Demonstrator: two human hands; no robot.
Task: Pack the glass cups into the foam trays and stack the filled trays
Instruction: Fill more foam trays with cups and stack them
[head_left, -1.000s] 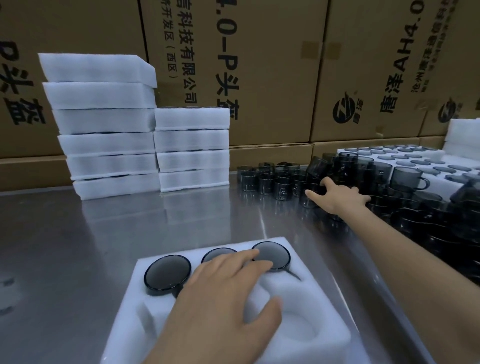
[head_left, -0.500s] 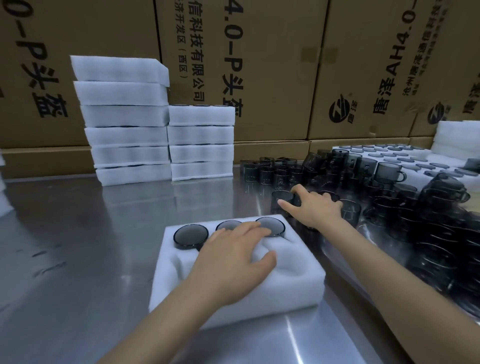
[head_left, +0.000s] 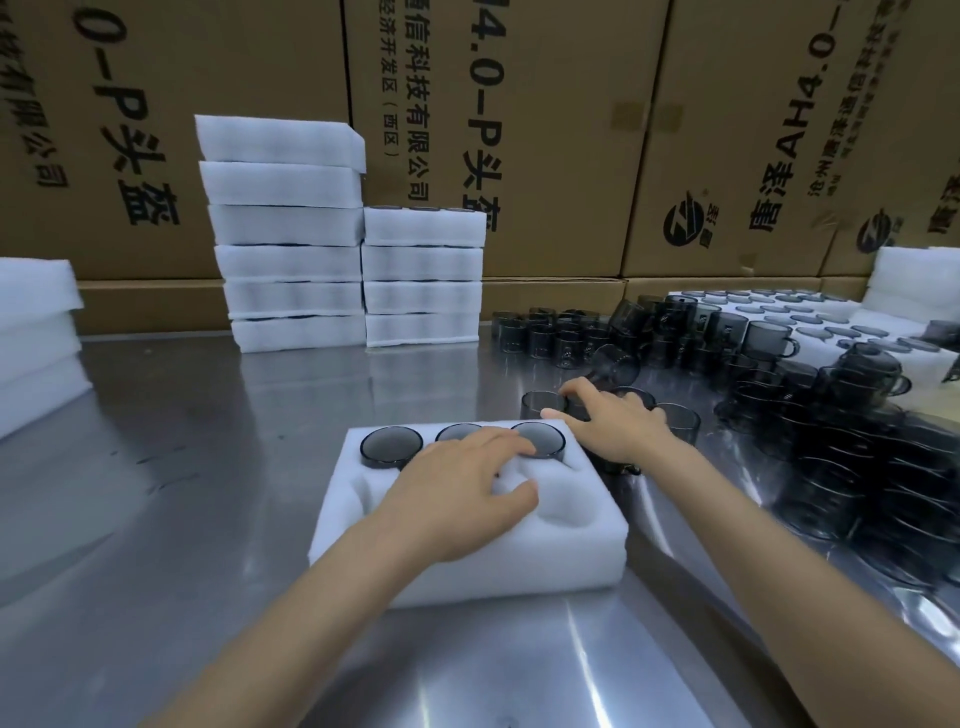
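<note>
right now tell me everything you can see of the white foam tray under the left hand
The white foam tray is a thick rectangular block of soft-looking foam lying flat on the shiny metal table. Its far row holds three dark smoked glass cups, seated side by side in round pockets. The near pockets that show look empty. The left hand rests spread on its top, fingers reaching the far row. The right hand is beyond its far right corner, at loose cups.

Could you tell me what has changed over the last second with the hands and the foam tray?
The right hand drew back from the far cups to the cups beside the foam tray. The left hand still rests on the tray, three cups still seated.
</note>
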